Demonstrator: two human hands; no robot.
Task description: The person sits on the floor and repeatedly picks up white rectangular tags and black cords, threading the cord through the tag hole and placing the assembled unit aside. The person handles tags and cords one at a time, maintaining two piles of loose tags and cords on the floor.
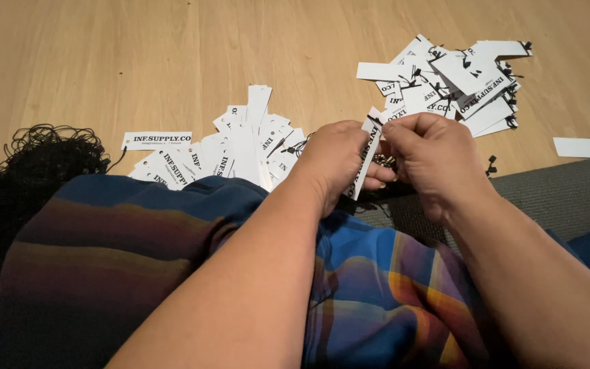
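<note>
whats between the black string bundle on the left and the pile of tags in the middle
In the head view, one single white tag lies on the bare wooden floor between the black string bundle and the middle tag pile.

Black string tangle [32,171], grey mat [568,195] (wooden floor [138,61]).

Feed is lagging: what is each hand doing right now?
Left hand: closed on a white card tag.
Right hand: closed, pinching at the tag's top end.

— What are your hands doing?
— My left hand [332,164] and right hand [431,160] pinch one white paper tag [367,160] between them, above my lap.
— What lies around?
— Loose white tags [230,154] ahead on the wooden floor [138,61], strung tags [455,78] farther right, black cord tangle [32,174] left.
</note>
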